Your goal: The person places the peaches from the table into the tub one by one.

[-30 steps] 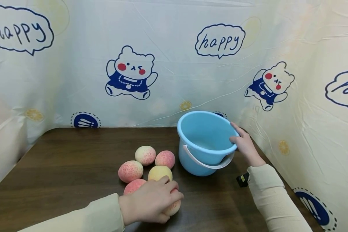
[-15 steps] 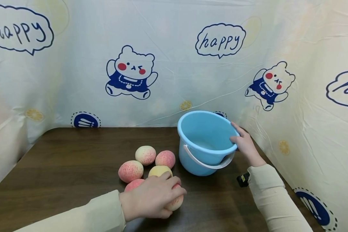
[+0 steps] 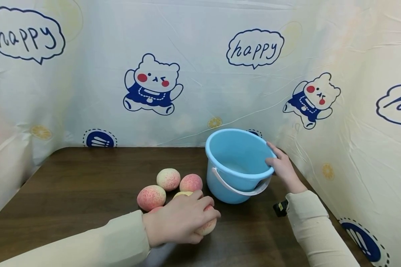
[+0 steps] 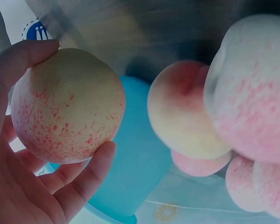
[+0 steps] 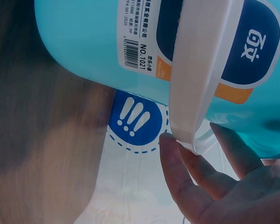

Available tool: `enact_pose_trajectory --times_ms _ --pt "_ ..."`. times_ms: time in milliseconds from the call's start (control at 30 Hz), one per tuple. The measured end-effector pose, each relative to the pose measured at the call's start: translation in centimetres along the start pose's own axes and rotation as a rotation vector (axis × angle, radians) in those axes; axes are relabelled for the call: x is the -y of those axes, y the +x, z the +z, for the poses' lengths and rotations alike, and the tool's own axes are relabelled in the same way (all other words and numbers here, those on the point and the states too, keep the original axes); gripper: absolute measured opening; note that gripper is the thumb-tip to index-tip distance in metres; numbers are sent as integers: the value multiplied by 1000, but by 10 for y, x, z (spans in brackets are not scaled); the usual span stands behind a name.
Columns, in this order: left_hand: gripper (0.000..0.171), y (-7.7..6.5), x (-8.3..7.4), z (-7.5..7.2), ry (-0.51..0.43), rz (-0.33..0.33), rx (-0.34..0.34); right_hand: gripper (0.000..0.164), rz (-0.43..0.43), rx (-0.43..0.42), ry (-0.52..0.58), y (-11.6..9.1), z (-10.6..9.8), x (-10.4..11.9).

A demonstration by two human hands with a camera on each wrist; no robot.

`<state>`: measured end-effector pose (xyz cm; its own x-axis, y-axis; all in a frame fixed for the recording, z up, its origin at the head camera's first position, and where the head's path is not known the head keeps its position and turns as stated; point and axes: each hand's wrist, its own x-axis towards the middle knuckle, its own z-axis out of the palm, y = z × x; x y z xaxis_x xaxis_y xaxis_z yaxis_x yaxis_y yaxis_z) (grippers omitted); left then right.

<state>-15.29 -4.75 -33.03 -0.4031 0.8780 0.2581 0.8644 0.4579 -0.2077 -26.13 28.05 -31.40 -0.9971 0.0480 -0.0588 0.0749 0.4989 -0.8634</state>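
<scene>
My left hand [image 3: 180,218] grips a pale peach speckled with red [image 4: 67,107], its thumb and fingers spread around the sides. Around that hand lie several more pink and yellow peaches [image 3: 151,197]; a yellow one and a pink one are mostly hidden by it. A light blue bucket [image 3: 217,185] stands upright to the right of the peaches, with its white handle [image 3: 234,190] hanging down in front. On the bucket's right rim my right hand [image 3: 284,168] keeps hold, thumb over the inside. Inside the bucket, the visible part shows only bare blue plastic.
The dark wooden table [image 3: 87,185] is backed by a printed curtain [image 3: 194,74] close behind the bucket and along the right side. A small black object [image 3: 280,208] sits beside the right sleeve cuff. A label [image 5: 142,42] is on the bucket.
My left hand has moved a little right and away from me with the gripped peach, covering more of the yellow peach. The right hand and the bucket stay put.
</scene>
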Motion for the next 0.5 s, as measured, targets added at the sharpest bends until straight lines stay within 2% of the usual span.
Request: enact_pose_trajectory --times_ms 200,500 --pt "41 8 3 -6 66 25 -19 74 -8 5 4 -1 -1 1" --pt "46 14 5 -13 17 -3 69 74 -9 12 8 0 -2 0"
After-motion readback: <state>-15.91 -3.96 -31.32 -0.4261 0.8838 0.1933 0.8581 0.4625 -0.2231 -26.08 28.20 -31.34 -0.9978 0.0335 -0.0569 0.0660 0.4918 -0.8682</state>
